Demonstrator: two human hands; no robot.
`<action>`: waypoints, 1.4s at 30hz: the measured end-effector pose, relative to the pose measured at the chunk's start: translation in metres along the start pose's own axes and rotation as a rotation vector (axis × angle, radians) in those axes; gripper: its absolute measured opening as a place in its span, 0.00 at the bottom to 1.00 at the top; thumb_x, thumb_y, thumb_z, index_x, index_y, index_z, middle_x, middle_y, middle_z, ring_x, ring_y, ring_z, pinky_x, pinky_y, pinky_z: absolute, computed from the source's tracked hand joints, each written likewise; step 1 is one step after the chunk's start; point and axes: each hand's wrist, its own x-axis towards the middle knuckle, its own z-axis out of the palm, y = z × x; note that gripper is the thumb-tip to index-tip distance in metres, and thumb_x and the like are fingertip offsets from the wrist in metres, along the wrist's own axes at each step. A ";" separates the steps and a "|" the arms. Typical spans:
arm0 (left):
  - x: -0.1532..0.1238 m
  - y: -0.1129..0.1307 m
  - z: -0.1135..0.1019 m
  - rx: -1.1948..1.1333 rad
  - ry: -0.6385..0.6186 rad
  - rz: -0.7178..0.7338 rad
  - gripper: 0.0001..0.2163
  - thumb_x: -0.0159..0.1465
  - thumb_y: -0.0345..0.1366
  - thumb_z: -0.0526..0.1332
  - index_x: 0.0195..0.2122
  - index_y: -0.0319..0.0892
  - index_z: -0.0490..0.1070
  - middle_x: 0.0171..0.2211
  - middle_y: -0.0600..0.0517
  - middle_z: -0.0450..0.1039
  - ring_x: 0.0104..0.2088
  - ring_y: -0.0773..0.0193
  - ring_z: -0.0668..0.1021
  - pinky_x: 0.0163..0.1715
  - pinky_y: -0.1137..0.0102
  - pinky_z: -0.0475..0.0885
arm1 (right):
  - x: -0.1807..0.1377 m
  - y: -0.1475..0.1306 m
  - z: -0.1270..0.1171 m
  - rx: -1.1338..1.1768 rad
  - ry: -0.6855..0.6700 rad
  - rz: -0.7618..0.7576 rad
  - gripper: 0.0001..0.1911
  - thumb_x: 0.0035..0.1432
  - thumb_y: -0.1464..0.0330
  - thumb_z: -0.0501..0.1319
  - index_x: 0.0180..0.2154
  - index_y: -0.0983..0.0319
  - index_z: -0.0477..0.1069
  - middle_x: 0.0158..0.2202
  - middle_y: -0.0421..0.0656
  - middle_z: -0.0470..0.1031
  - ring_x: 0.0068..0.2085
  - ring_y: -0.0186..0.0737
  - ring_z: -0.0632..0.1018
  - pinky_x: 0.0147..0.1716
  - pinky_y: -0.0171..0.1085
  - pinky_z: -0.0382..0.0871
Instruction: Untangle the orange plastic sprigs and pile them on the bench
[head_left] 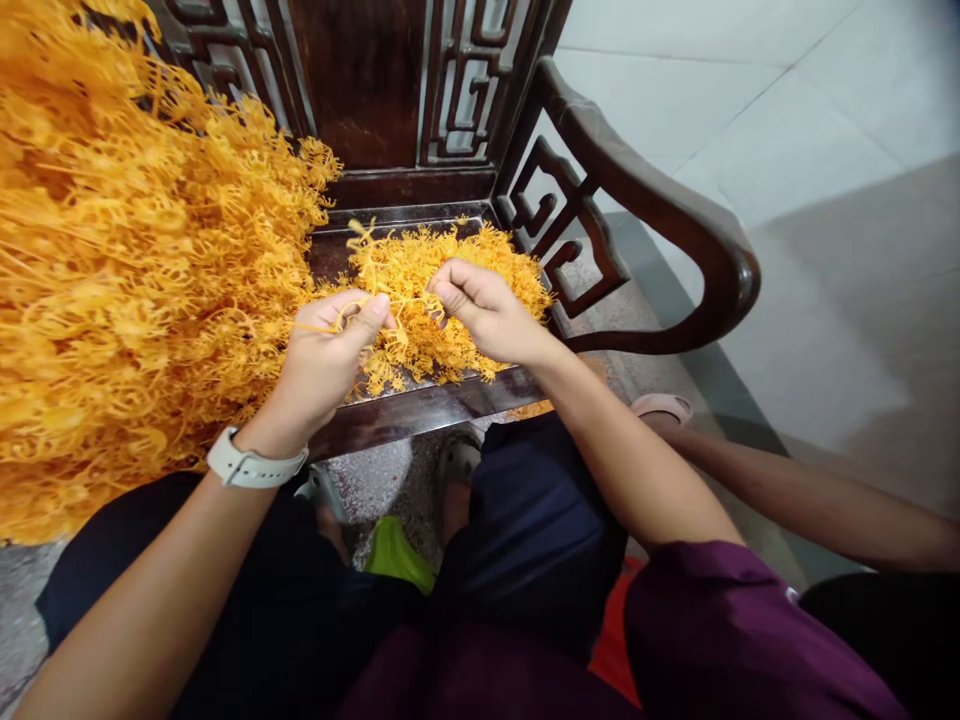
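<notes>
My left hand, with a pale watch strap at the wrist, is closed, thumb and fingers pinching a thin orange plastic flower stem. Close by on the right, my right hand pinches a curly end of orange plastic at its fingertips. Strands of the plastic span the gap between both hands; whether it is one piece or two I cannot make out. Below and behind them a pile of small curly orange plastic flower pieces lies on the dark wooden seat.
A large heap of similar orange pieces rises on the left. The bench's carved armrest curves out on the right, before a pale tiled wall. Another person's leg reaches in from the right. Something bright green is between my legs.
</notes>
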 end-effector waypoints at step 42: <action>-0.020 0.004 0.008 -0.140 0.004 -0.119 0.12 0.70 0.46 0.67 0.43 0.43 0.84 0.23 0.55 0.64 0.24 0.69 0.65 0.25 0.71 0.60 | 0.009 0.047 -0.050 -0.493 0.510 0.009 0.26 0.66 0.45 0.61 0.49 0.59 0.77 0.51 0.50 0.77 0.46 0.45 0.77 0.51 0.49 0.75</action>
